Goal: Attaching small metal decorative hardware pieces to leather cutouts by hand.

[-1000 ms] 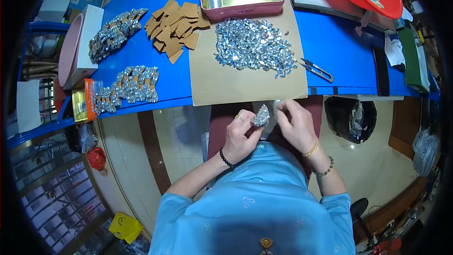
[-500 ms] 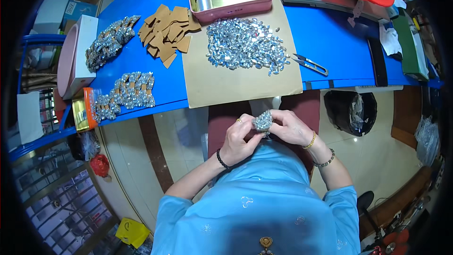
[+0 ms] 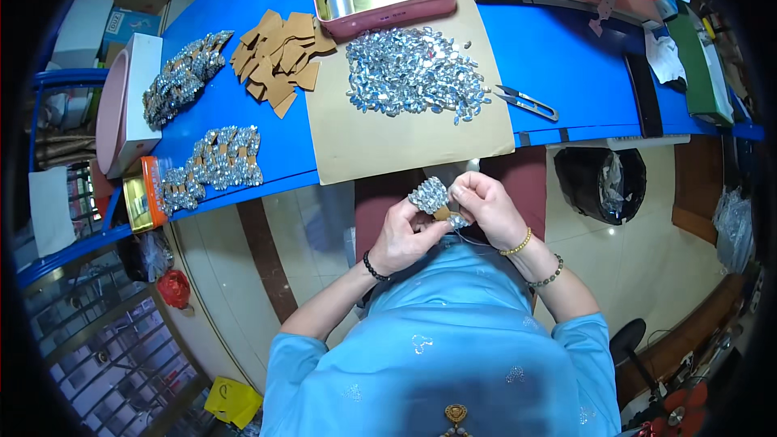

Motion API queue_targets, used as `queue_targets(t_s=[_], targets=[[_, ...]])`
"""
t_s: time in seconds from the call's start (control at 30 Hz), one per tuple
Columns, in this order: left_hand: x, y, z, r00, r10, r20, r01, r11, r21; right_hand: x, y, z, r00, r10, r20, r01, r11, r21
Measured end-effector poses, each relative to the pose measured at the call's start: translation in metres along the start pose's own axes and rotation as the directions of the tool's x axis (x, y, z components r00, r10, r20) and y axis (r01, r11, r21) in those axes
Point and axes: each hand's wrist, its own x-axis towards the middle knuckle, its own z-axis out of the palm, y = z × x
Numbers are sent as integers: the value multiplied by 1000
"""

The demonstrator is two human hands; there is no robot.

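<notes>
Above my lap, my left hand [image 3: 398,236] is closed on a rhinestone-covered piece [image 3: 429,195]. Rows of silvery stones stud it, and a strip of bare brown backing shows beside my thumb. My right hand [image 3: 490,209] is just to the right of the piece, thumb and forefinger pinched together. What sits in that pinch is too small to make out. A dark, thin line, perhaps thread, runs near the lower end of the piece. Past my hands, a heap of loose silver rhinestones [image 3: 413,73] lies on a brown paper sheet [image 3: 348,150].
Left on the blue table are brown backing pieces [image 3: 278,53] and two stone-covered bundles [image 3: 188,77]. A pink-rimmed tin [image 3: 396,14] holds a thread spool [image 3: 340,5]. Thread snips [image 3: 528,103] lie right of the stones. A black-lined bin [image 3: 587,186] stands below the table.
My right hand has come away from the piece and now pinches beside it. The piece has tilted in my left hand, baring its brown backing. The whole view has shifted slightly.
</notes>
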Motion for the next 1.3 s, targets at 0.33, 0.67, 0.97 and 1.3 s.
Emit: queue_targets(t_s=[0.33,0.67,0.97,1.3], targets=[[4,-1,-7,993,-81,89,85,995,-48,2,20,-3,998,55,-8,-53,990,127],[5,-10,-11,990,-70,121,76,996,-44,-6,3,-6,940,325,100,-340,887,314],[3,-14,-8,985,-122,121,138,982,-127,-2,22,-16,943,276,186,-322,898,299],[5,-15,-15,953,-246,179,276,946,-169,-8,3,-24,989,143,-28,-101,807,582]])
